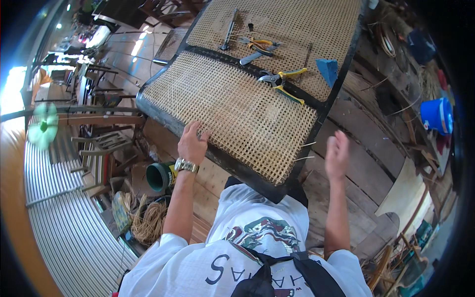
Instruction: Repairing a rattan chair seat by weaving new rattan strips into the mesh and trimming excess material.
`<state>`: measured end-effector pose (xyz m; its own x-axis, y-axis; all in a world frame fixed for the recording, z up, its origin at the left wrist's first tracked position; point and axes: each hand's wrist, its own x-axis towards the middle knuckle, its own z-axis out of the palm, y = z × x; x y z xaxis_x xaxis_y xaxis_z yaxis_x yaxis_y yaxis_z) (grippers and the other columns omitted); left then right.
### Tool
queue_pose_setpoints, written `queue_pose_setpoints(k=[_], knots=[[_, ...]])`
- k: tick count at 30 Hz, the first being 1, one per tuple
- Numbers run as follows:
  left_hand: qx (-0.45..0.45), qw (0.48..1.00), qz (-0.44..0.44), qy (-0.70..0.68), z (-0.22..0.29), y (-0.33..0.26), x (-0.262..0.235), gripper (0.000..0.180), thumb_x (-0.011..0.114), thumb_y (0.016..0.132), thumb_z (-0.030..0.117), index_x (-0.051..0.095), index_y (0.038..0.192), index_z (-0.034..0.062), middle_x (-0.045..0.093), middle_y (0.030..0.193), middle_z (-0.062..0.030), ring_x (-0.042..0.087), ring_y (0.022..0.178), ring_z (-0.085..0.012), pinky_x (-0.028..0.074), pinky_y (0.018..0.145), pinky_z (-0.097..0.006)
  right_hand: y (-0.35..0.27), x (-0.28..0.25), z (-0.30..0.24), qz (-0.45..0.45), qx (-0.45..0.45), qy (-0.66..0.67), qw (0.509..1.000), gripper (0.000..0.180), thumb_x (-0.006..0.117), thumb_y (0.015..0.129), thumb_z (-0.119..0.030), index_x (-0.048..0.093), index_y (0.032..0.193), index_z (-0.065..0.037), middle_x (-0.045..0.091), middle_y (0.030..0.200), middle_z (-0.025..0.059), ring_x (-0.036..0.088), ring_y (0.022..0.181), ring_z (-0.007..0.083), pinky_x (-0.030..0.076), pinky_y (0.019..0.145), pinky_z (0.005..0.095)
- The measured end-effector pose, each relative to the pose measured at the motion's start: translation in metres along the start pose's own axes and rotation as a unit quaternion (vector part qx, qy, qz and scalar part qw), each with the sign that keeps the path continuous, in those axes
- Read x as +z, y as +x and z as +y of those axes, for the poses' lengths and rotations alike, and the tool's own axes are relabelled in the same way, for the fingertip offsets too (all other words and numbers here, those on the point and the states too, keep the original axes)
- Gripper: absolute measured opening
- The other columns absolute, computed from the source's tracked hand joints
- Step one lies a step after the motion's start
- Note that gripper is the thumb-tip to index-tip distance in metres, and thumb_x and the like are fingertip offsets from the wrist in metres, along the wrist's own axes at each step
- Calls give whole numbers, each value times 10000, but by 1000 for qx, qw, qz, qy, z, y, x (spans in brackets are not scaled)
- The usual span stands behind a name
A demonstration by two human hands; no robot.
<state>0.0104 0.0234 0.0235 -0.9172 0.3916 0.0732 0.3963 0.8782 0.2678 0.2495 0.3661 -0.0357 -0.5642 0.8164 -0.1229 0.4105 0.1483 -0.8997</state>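
The cane panel (222, 104) fills the near part of the dark frame (242, 173). The left hand (193, 146), loosely spread, touches the panel's near edge; the right hand (337, 157), unclenched, is beyond the frame's right edge.

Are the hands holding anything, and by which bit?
I see nothing held. The left hand touches the cane with its fingers, at the near edge; the right hand, blurred, is in the air, seemingly empty.
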Motion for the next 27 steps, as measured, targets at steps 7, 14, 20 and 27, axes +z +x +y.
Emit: queue_pose_setpoints(k=[7,14,20,27], knots=[[84,976,-8,-202,-46,0,-15,344,769,806,62,675,1137,47,662,1259,-106,651,804,-203,524,685,-315,-57,153,-98,-319,-299,-219,872,696,534,983,-414,308,1520,-33,314,1562,213,284,1446,389,202,1187,510],[11,937,-34,-347,-207,-4,-41,293,720,810,-28,678,1090,50,687,1198,-59,528,655,-77,434,562,-226,-4,283,-113,-232,-156,-421,863,807,398,986,-573,200,1559,-41,141,1635,188,109,1512,386,83,1209,560],[-43,965,-130,-225,-328,12,-60,212,692,836,19,670,1047,38,685,1003,-134,669,826,-274,530,700,-340,34,442,-185,-225,-112,-440,862,744,203,1028,-536,125,1573,-36,56,1648,180,22,1527,343,7,1233,497],[-62,960,-169,-213,-343,26,-57,157,686,871,94,675,1014,30,670,895,-154,657,770,-293,516,692,-356,-27,474,-217,-342,-321,-330,819,668,323,1034,-474,233,1564,-76,179,1640,138,149,1518,312,91,1226,488]])
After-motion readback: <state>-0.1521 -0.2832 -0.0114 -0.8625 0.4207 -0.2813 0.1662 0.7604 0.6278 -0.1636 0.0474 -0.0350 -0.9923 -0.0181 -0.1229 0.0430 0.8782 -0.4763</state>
